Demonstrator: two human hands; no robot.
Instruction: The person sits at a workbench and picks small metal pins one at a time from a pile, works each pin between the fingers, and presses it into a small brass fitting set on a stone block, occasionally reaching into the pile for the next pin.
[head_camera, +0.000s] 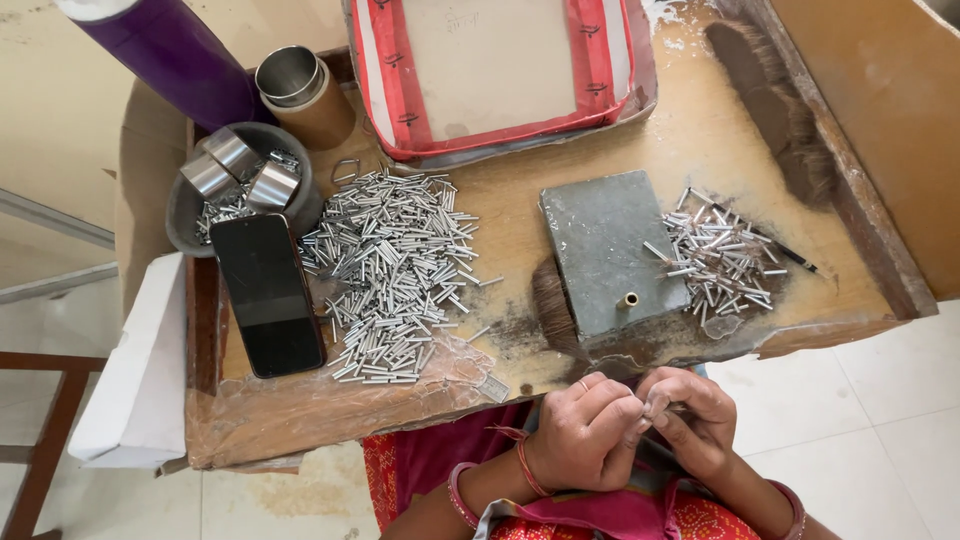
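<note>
We cannot make out what the left hand (585, 432) and right hand (690, 420) pinch between their fingertips, for the piece is too small and the fingers close over it, and the forearms run off the bottom edge. The purple tube (170, 50) and the red-bordered tray (495, 70) are cut off by the top edge, and the dark bowl (190, 205) is partly covered by the black phone (268, 295). The grey block (605, 250) hides part of the brush (550, 310) beneath its near corner.
</note>
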